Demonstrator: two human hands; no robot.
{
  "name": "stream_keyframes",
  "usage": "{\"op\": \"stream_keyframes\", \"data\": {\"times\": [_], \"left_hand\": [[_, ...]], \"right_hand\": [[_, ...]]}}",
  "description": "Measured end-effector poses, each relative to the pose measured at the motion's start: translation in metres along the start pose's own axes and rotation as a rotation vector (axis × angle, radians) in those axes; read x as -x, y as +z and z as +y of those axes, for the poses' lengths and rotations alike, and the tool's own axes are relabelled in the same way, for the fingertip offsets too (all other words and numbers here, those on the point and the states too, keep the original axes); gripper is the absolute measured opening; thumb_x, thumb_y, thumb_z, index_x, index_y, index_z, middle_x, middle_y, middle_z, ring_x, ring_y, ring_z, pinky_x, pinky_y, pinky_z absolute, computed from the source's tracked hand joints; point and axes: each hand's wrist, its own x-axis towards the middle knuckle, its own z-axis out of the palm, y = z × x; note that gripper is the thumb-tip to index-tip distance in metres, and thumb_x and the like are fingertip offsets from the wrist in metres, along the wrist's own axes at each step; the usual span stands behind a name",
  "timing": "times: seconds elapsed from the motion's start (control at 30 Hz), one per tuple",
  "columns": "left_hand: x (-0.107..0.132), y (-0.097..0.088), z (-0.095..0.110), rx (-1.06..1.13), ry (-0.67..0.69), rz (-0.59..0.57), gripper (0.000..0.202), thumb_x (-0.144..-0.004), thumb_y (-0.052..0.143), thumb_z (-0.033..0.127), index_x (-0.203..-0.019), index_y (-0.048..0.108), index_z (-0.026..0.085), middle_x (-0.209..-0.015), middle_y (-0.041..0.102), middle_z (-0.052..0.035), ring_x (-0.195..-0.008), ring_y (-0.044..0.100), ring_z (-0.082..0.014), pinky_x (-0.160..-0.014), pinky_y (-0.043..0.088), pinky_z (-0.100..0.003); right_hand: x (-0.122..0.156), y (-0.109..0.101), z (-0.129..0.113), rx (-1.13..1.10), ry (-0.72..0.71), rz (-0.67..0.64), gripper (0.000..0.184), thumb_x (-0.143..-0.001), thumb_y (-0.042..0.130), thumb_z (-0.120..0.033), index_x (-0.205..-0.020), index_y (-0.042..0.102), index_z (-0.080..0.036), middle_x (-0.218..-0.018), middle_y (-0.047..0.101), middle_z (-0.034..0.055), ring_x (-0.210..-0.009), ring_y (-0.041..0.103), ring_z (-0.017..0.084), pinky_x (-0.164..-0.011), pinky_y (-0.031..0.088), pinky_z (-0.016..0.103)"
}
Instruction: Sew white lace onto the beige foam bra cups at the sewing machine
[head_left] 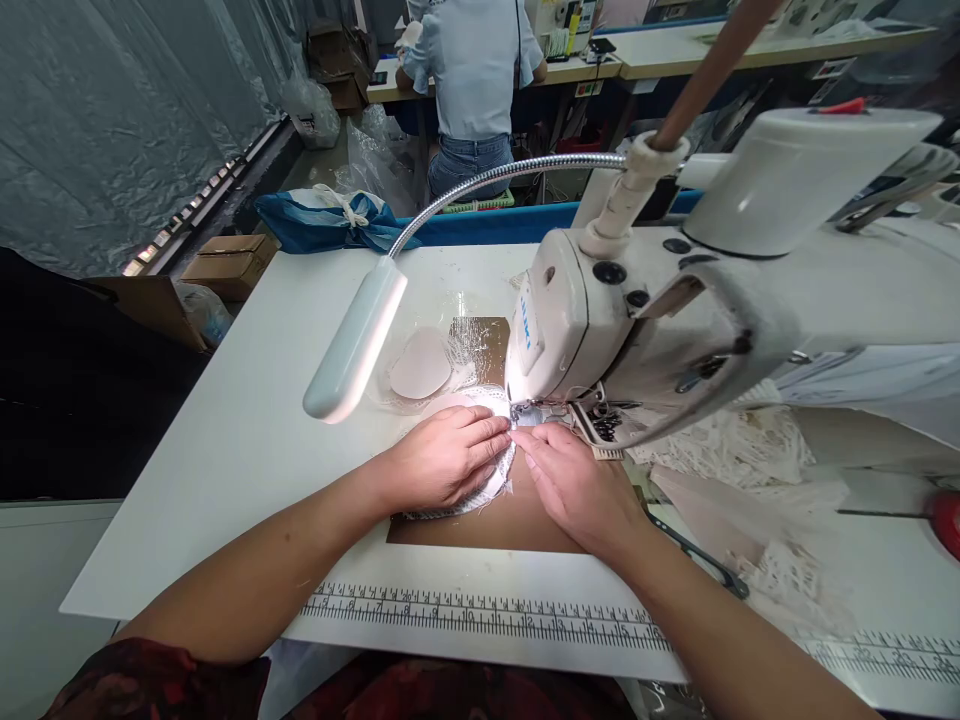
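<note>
My left hand (448,458) lies flat, fingers stretched out together, pressing a piece of white lace fabric (491,488) onto the sewing table. My right hand (574,482) rests beside it, fingers extended, its fingertips on the fabric just in front of the needle area (521,412) of the white sewing machine (600,320). Both hands' fingertips meet near the presser foot. Most of the fabric is hidden under my left hand.
A gooseneck lamp (352,345) hangs over the white table (247,440). Pale pads in a clear plastic bag (420,365) lie behind the hands. Lace pieces (739,450) pile at right, black snips (709,565) nearby. A ruler strip (480,610) runs along the front edge. A person (474,80) sits ahead, back turned.
</note>
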Motion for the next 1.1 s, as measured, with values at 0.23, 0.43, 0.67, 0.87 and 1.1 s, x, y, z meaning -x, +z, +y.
{"op": "stream_keyframes", "data": {"times": [0.23, 0.43, 0.67, 0.87, 1.1], "left_hand": [[-0.004, 0.001, -0.002, -0.025, -0.041, 0.002, 0.039, -0.095, 0.041, 0.026, -0.125, 0.057, 0.008, -0.129, 0.058, -0.0149, -0.117, 0.052, -0.0278, -0.096, 0.046, -0.044], [-0.003, 0.003, -0.005, -0.046, -0.072, -0.024, 0.038, -0.096, 0.04, 0.026, -0.128, 0.054, 0.01, -0.132, 0.056, -0.014, -0.118, 0.05, -0.0271, -0.095, 0.044, -0.043], [-0.003, 0.001, -0.007, -0.053, -0.063, -0.056, 0.038, -0.094, 0.04, 0.019, -0.13, 0.052, 0.011, -0.134, 0.054, -0.0126, -0.121, 0.048, -0.0262, -0.097, 0.041, -0.042], [-0.005, 0.002, -0.008, -0.054, -0.101, -0.031, 0.038, -0.095, 0.04, 0.023, -0.128, 0.054, 0.011, -0.131, 0.057, -0.0137, -0.121, 0.048, -0.0266, -0.098, 0.04, -0.043], [-0.005, 0.004, -0.009, -0.091, -0.172, 0.023, 0.038, -0.097, 0.038, 0.028, -0.126, 0.056, 0.01, -0.127, 0.059, -0.0132, -0.119, 0.049, -0.0277, -0.098, 0.04, -0.043]], "right_hand": [[-0.002, 0.001, -0.003, 0.046, 0.056, -0.017, 0.041, -0.089, 0.039, -0.017, -0.122, 0.063, -0.024, -0.099, 0.068, 0.0101, -0.084, 0.062, 0.021, -0.063, 0.046, 0.028], [-0.003, -0.002, -0.004, 0.067, 0.041, -0.014, 0.04, -0.089, 0.039, -0.015, -0.118, 0.065, -0.025, -0.093, 0.069, 0.0081, -0.081, 0.062, 0.019, -0.06, 0.045, 0.026], [0.002, 0.003, 0.003, -0.014, -0.003, 0.054, 0.04, -0.088, 0.041, -0.017, -0.117, 0.066, -0.028, -0.095, 0.069, 0.0071, -0.087, 0.061, 0.02, -0.068, 0.049, 0.026], [0.001, 0.006, 0.008, -0.046, -0.042, 0.065, 0.039, -0.088, 0.041, -0.018, -0.116, 0.067, -0.027, -0.097, 0.069, 0.0076, -0.092, 0.061, 0.021, -0.078, 0.05, 0.03], [-0.002, 0.009, 0.009, -0.061, -0.081, 0.078, 0.04, -0.09, 0.039, -0.016, -0.12, 0.065, -0.021, -0.109, 0.068, 0.0078, -0.094, 0.061, 0.02, -0.084, 0.048, 0.03]]}}
